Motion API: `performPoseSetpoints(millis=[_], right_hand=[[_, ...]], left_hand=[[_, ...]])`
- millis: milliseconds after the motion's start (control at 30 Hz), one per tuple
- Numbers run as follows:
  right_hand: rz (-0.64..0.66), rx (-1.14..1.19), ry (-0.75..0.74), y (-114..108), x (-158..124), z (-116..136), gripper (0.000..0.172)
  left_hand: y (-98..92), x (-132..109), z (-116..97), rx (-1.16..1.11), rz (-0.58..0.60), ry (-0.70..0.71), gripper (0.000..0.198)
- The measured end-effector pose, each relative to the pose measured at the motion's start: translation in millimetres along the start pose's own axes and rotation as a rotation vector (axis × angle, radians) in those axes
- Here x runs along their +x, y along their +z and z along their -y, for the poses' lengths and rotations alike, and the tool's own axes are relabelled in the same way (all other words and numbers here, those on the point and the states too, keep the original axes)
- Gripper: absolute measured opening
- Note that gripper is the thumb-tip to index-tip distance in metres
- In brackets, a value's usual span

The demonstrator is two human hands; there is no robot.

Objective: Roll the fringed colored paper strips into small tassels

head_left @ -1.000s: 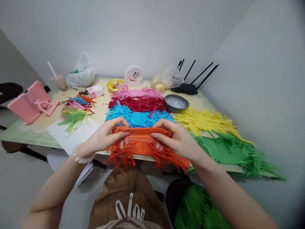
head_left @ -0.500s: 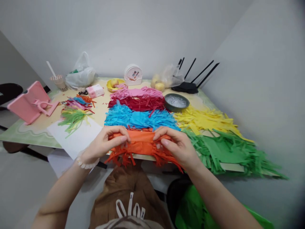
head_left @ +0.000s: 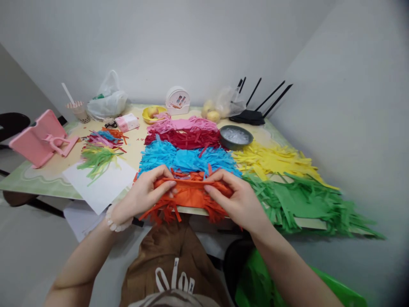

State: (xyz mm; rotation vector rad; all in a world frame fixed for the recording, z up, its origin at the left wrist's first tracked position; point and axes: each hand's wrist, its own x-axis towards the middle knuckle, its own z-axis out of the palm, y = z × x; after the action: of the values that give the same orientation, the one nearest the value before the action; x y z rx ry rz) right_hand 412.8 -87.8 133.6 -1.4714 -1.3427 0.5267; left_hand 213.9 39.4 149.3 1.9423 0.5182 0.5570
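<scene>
Between thumb and fingers my left hand [head_left: 156,187] pinches the left part of a folded edge of orange fringed tissue paper [head_left: 190,197]. My right hand [head_left: 234,194] pinches the same fold farther right, so the edge is stretched straight between both hands. More orange paper with cut fringes lies under the hands at the table's front edge. Just beyond it is a blue fringed paper stack [head_left: 188,158], then dark red fringed paper [head_left: 185,139] and pink fringed paper [head_left: 188,124]. Both hands' remaining fingers are partly hidden behind the orange paper.
Yellow fringed paper [head_left: 276,161] and green fringed paper [head_left: 302,198] cover the right side. A dark bowl [head_left: 236,144] and a black router [head_left: 247,117] stand behind. At left are paper scraps [head_left: 99,157], a white sheet [head_left: 99,192], a pink stand [head_left: 40,138] and a drink cup [head_left: 79,113].
The orange paper's upper part has been drawn up into a narrow, taut fold. My fingers and thumbs have closed more tightly on it, while the other paper stacks stay put.
</scene>
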Motion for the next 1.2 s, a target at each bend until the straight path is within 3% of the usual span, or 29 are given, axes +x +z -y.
performPoseSetpoints(millis=[133, 300, 400, 500, 633, 767, 900, 1000, 1200], right_hand=[[-0.009, 0.286, 0.092, 4.2, -1.8, -7.8, 0.009], [-0.057, 0.528, 0.111, 10.8, -0.4, -20.4, 0.006], [-0.049, 0.546, 0.081, 11.9, -0.5, -24.7, 0.008], [-0.033, 0.423, 0.011, 10.9, -2.0, -23.6, 0.009], [-0.113, 0.081, -0.061, 8.3, -3.4, -15.8, 0.010], [-0.124, -0.167, -0.104, 6.3, -3.0, -11.9, 0.014], [-0.082, 0.046, 0.009, 8.2, -3.0, -13.6, 0.005], [-0.046, 0.296, 0.071, 10.6, -3.0, -15.1, 0.009], [-0.010, 0.460, 0.054, 9.6, 2.0, -20.9, 0.010]], left_hand=[[3.1, -2.6, 7.4, -0.325, -0.005, -0.078, 0.018], [4.5, -3.1, 18.2, -0.519, 0.031, -0.036, 0.019], [6.0, -3.0, 17.3, -0.539, 0.019, -0.022, 0.016], [8.3, -3.2, 13.4, -0.426, -0.033, -0.029, 0.018], [9.8, -3.4, 11.9, -0.014, -0.098, 0.049, 0.027], [9.6, -3.4, 12.8, 0.242, -0.123, 0.092, 0.010], [10.6, -3.5, 9.9, -0.029, -0.075, 0.015, 0.010], [11.3, -3.6, 8.4, -0.290, -0.032, -0.077, 0.011], [11.3, -2.7, 14.9, -0.466, -0.061, -0.121, 0.016]])
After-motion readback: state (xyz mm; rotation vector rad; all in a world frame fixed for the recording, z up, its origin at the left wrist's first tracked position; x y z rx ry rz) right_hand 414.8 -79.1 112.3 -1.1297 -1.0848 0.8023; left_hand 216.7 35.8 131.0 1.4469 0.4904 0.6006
